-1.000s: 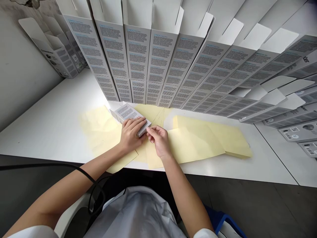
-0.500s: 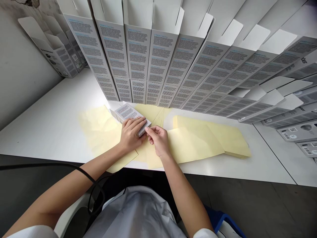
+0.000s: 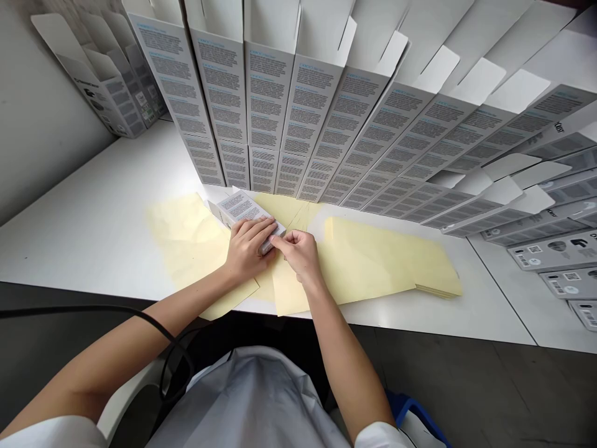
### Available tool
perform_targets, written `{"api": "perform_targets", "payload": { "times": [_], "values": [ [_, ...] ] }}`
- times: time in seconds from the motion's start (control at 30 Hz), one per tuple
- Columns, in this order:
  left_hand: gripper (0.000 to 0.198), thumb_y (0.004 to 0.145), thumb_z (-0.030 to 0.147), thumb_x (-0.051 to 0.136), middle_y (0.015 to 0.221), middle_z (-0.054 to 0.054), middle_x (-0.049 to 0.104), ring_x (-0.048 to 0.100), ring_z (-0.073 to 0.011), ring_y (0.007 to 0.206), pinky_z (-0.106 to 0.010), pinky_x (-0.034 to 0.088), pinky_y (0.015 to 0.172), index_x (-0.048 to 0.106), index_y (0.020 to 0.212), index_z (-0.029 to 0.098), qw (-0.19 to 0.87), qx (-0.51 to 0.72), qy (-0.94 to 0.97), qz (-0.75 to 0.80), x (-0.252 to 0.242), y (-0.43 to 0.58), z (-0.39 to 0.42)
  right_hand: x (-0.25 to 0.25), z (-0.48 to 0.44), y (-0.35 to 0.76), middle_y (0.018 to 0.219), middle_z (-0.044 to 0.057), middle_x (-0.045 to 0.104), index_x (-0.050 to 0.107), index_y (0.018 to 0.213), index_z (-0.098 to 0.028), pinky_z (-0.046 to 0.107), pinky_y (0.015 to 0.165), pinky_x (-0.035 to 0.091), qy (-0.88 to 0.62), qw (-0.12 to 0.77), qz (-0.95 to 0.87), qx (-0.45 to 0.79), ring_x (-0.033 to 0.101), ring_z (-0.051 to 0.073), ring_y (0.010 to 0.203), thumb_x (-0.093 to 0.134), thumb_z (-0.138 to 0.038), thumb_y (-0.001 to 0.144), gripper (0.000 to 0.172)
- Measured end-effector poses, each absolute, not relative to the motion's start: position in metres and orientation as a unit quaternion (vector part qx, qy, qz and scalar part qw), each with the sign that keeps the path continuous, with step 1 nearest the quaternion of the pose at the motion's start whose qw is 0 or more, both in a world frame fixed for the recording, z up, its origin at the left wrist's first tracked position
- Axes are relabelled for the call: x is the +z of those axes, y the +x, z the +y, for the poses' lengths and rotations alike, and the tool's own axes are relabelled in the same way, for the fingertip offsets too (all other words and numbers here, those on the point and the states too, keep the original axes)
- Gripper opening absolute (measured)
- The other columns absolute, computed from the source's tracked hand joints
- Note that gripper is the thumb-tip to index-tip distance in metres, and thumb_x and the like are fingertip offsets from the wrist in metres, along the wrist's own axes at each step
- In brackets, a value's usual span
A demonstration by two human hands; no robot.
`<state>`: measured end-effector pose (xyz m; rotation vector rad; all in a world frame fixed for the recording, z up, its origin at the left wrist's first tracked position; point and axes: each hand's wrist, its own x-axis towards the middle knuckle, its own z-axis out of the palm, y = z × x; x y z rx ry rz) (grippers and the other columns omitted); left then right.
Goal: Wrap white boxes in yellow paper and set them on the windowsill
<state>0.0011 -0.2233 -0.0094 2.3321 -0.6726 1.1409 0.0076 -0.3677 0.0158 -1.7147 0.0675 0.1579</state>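
My left hand is wrapped over a small printed white-and-grey carton, which lies tilted on the yellow paper. My right hand has its fingertips pressed against the carton's near end, beside my left fingers. Pale yellow paper sheets lie under and left of my hands. More yellow sheets spread to the right, ending in a thin stack. The carton's underside is hidden.
Tall rows of flat printed cartons stand along the back of the white table. More cartons lie at the right. A black cable runs along the near side, and a blue object sits below.
My right hand has moved slightly left, closer onto the carton's end. The whole scene has shifted a little in view, with the yellow sheets and table edge sitting further left.
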Motion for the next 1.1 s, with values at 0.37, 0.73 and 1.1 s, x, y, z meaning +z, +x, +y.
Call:
{"api": "perform_targets", "payload": {
  "times": [0.37,0.73,1.1],
  "values": [
    [0.037,0.082,0.026,0.064,0.121,-0.007,0.066,0.063,-0.0226,0.108,-0.039,0.041,0.093,0.062,0.118,0.017,0.209,0.420,0.849,-0.243,-0.012,0.002,-0.222,0.021,-0.367,0.017,0.074,0.001,0.059,0.067,0.091,-0.017,0.024,0.056,0.038,-0.695,0.713,0.054,0.083,0.051,0.012,0.064,0.076,-0.034,0.056,0.040],
    [0.037,0.083,0.029,0.063,0.121,-0.008,0.066,0.063,-0.0232,0.108,-0.040,0.040,0.095,0.063,0.119,0.019,0.227,0.402,0.856,-0.234,-0.013,0.003,-0.221,0.018,-0.363,0.012,0.066,0.000,0.061,0.058,0.098,-0.016,0.022,0.048,0.034,-0.673,0.733,0.026,0.098,0.051,0.012,0.059,0.079,-0.033,0.055,0.051],
    [0.041,0.080,0.026,0.064,0.122,-0.008,0.066,0.063,-0.0231,0.107,-0.040,0.040,0.095,0.062,0.121,0.018,0.211,0.413,0.852,-0.245,-0.014,0.004,-0.220,0.020,-0.379,0.020,0.076,0.005,0.064,0.066,0.094,-0.015,0.022,0.046,0.035,-0.687,0.716,-0.007,0.128,0.057,0.015,0.067,0.075,-0.043,0.067,0.041]
  ]
}}
